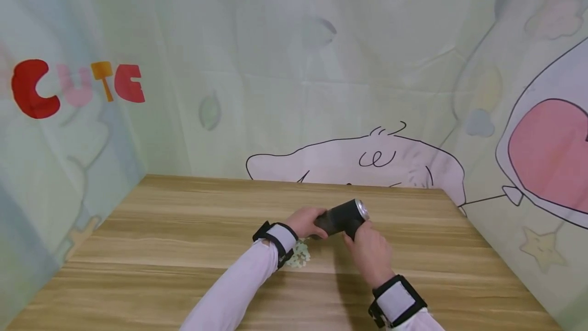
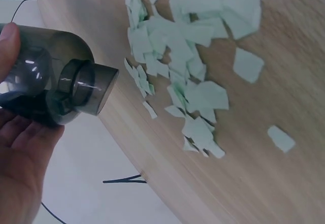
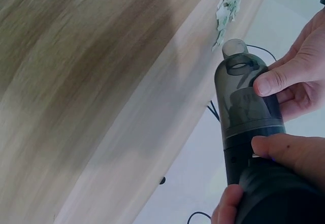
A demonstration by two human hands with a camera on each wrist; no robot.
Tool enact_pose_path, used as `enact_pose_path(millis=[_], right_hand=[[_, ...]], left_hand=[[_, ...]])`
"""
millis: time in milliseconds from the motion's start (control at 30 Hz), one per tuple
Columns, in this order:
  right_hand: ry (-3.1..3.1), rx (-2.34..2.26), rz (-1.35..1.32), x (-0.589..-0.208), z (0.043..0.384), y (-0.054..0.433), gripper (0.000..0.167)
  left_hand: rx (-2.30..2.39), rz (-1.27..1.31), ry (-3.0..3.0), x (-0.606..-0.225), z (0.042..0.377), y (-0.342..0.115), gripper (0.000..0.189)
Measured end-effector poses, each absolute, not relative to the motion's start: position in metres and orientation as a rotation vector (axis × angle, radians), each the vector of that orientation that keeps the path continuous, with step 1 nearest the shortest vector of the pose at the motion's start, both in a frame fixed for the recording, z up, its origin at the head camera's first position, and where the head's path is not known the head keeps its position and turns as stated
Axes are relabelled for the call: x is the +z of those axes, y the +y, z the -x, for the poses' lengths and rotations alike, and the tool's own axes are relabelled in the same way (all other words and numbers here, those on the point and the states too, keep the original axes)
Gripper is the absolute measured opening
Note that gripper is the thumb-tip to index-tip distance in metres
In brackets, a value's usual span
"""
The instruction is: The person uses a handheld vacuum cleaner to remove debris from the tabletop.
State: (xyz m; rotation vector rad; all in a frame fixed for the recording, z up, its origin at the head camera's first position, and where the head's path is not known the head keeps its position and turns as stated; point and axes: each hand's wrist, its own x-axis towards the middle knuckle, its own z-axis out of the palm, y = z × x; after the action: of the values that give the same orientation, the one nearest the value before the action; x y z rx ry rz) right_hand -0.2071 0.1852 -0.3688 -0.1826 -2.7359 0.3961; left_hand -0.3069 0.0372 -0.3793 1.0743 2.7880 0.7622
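Note:
A black handheld vacuum cleaner (image 1: 344,214) is held above the table, its smoky clear dust cup (image 2: 56,82) and short nozzle (image 2: 96,89) toward the left. My left hand (image 1: 305,222) grips the dust cup, thumb on one side and fingers on the other. My right hand (image 1: 371,252) holds the handle, with its thumb (image 3: 277,145) on the upper side of the body. Pale green paper scraps (image 2: 198,36) lie in a loose pile on the table near the nozzle. In the head view my left wrist hides part of the pile.
The wood-grain table (image 1: 193,218) ends at a pale printed cloth backdrop (image 1: 257,65) behind it and at both sides. A few single scraps (image 2: 249,65) lie apart from the pile. Both wrists wear strapped bands (image 1: 398,300).

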Motion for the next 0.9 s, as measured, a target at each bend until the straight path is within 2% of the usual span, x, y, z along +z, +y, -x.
enact_pose_path(millis=[600, 900], right_hand=[[-2.747, 0.403, 0.149, -0.371, 0.216, 0.181, 0.045], [-2.763, 0.397, 0.141, -0.362, 0.209, 0.183, 0.042]], left_hand=[[0.910, -1.031, 2.770, -0.384, 0.307, 0.031, 0.047], [0.932, -1.026, 2.756, -0.386, 0.305, 0.034, 0.052]])
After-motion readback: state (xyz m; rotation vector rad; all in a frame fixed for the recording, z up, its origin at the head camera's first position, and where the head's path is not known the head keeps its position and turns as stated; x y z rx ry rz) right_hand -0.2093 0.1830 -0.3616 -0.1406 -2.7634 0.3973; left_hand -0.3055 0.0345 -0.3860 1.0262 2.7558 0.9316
